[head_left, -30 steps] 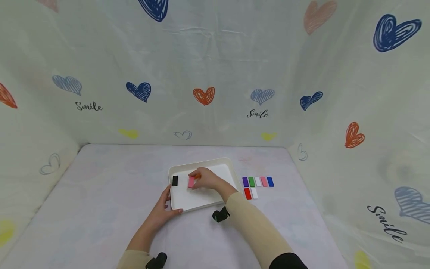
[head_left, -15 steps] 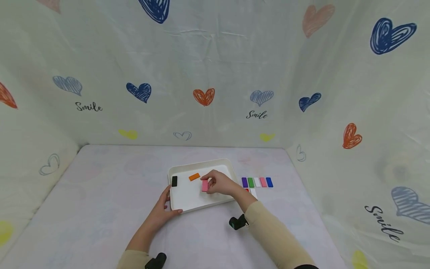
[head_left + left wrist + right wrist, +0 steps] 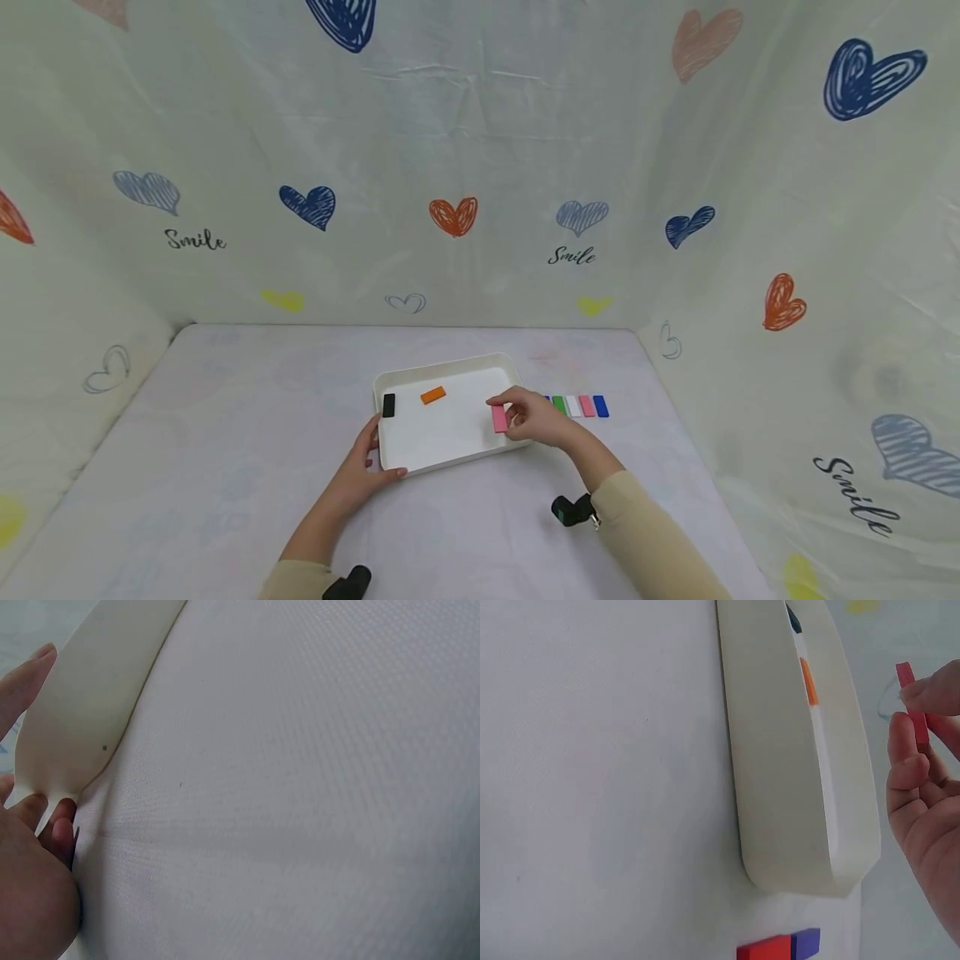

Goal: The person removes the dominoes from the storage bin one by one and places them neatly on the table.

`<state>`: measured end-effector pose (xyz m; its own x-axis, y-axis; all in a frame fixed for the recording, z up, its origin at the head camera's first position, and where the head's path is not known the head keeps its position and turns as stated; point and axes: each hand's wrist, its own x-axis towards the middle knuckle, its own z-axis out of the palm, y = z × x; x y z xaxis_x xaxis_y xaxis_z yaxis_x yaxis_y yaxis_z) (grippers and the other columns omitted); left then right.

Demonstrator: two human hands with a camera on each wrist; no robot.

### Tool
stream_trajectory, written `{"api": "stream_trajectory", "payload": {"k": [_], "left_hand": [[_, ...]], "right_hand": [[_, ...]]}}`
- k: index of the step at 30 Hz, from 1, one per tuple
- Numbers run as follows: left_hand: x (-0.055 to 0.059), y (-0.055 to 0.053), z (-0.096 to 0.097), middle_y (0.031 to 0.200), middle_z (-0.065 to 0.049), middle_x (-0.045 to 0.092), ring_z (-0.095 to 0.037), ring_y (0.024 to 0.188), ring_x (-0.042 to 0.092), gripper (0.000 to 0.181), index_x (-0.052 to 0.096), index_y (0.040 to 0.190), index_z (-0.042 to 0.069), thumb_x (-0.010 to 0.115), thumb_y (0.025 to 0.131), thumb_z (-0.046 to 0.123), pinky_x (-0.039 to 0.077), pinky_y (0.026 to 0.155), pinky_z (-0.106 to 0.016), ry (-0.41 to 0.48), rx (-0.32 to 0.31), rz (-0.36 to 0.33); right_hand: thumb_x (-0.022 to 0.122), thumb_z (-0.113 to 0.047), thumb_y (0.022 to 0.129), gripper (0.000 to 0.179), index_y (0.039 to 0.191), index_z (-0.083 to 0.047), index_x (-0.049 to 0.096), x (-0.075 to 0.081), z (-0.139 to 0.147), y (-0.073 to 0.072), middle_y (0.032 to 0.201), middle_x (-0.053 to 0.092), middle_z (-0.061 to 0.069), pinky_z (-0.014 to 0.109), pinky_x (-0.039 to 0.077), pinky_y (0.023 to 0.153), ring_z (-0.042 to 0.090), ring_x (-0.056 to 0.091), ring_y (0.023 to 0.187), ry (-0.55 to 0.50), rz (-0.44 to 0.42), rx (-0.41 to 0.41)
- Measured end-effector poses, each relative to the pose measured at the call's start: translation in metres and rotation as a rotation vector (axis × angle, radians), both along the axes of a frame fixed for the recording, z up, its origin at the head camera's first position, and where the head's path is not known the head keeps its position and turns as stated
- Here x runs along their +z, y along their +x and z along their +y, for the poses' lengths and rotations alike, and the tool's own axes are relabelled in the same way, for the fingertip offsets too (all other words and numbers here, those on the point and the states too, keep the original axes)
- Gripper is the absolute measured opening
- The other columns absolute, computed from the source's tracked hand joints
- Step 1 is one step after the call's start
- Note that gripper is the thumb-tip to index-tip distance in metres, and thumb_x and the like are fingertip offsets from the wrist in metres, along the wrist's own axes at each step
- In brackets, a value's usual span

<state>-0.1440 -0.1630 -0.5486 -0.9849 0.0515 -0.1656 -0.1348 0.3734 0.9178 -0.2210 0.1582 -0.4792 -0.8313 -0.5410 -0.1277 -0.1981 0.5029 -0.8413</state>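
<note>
A pink block [image 3: 499,419], thin and rectangular, is pinched between the thumb and fingers of my right hand [image 3: 536,417]. The right wrist view shows it held upright above the tray wall [image 3: 787,765]. In the head view it overlaps the right part of the white tray [image 3: 442,437]. My left hand [image 3: 360,473] grips the tray's near left corner, thumb on the front rim and fingers along the left side. Inside the tray, a black block [image 3: 389,406] stands by the left wall and an orange block [image 3: 432,395] lies slanted near the back.
Right of the tray is a row with green [image 3: 559,405], white [image 3: 573,406], pink [image 3: 587,406] and blue [image 3: 601,406] blocks; my right hand partly hides its purple block. A red block [image 3: 765,949] shows in the right wrist view. A heart-printed curtain [image 3: 457,275] stands behind.
My right hand has moved right across the tray with the pink block. The orange block, partly covered by that hand before, now shows fully. My left hand stays at the corner.
</note>
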Motion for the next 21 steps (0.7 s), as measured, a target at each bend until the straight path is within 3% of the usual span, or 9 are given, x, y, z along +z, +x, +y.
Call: {"api": "stream_trajectory", "payload": {"k": [7, 13, 21], "left_hand": [[-0.001, 0.001, -0.001, 0.144, -0.024, 0.039, -0.038, 0.131, 0.036, 0.109, 0.014, 0.155, 0.008, 0.086, 0.075, 0.023, 0.031, 0.107, -0.057, 0.004, 0.003, 0.001], [-0.002, 0.001, -0.001, 0.144, -0.025, 0.038, -0.038, 0.132, 0.036, 0.109, 0.014, 0.155, 0.008, 0.085, 0.075, 0.022, 0.031, 0.107, -0.057, 0.002, 0.003, 0.005], [-0.002, 0.001, 0.000, 0.145, -0.024, 0.038, -0.038, 0.132, 0.036, 0.109, 0.014, 0.155, 0.009, 0.086, 0.075, 0.024, 0.031, 0.107, -0.058, -0.001, 0.002, 0.009]], "right_hand": [[0.072, 0.003, 0.081, 0.053, 0.132, 0.000, 0.057, -0.002, 0.035, 0.010, 0.113, 0.060, 0.009, 0.022, 0.048, 0.058, 0.019, 0.055, 0.079, -0.057, -0.052, -0.082], [0.071, 0.006, 0.081, 0.048, 0.128, 0.002, 0.060, -0.012, 0.056, 0.021, 0.096, 0.059, 0.012, 0.021, 0.049, 0.065, 0.021, 0.053, 0.081, -0.079, -0.076, -0.153], [0.070, 0.006, 0.081, 0.051, 0.130, 0.001, 0.059, -0.029, 0.079, 0.038, 0.097, 0.060, 0.010, 0.023, 0.052, 0.067, 0.023, 0.054, 0.085, -0.101, -0.126, -0.246]]}}
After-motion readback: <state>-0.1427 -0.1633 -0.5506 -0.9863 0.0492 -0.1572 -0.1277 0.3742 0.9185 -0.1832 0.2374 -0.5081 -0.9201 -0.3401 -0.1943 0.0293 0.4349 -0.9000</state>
